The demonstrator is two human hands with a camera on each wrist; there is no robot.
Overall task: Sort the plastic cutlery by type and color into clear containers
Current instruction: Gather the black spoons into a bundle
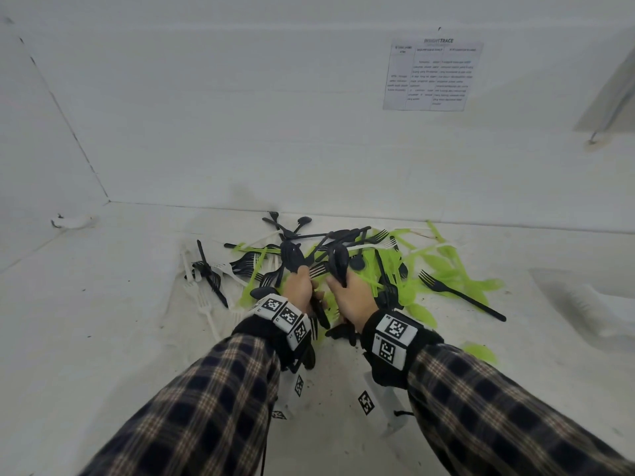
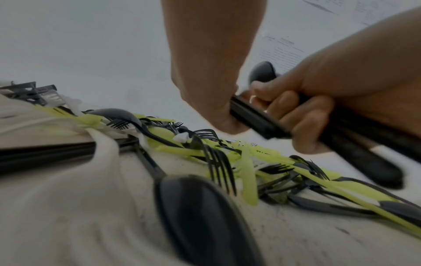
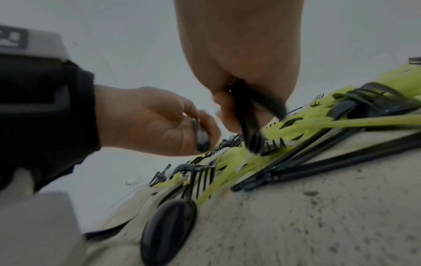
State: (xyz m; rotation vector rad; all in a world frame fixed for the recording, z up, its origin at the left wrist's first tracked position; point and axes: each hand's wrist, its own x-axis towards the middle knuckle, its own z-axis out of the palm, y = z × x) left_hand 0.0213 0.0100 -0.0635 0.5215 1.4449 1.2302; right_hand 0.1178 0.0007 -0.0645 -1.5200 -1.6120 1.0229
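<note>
A tangled pile of black, lime-green and white plastic cutlery [image 1: 395,266] lies on the white surface against the back wall. My left hand [image 1: 304,281] hovers over its near side and grips a black spoon [image 1: 292,257], bowl pointing up. Right beside it, my right hand [image 1: 343,283] is curled round a bundle of black spoons [image 1: 338,261]. In the left wrist view the right hand's fingers [image 2: 305,115] wrap the black handles [image 2: 257,120], which my left hand [image 2: 212,111] touches. The right wrist view shows black handles [image 3: 248,126] hanging below my right hand [image 3: 237,100].
White forks [image 1: 206,310] lie left of the pile and a lone black fork [image 1: 460,295] lies to its right. A clear container with black-and-white markers [image 1: 388,407] sits below my wrists. Another faint clear shape [image 1: 567,293] is at the right. A printed sheet [image 1: 433,75] hangs on the wall.
</note>
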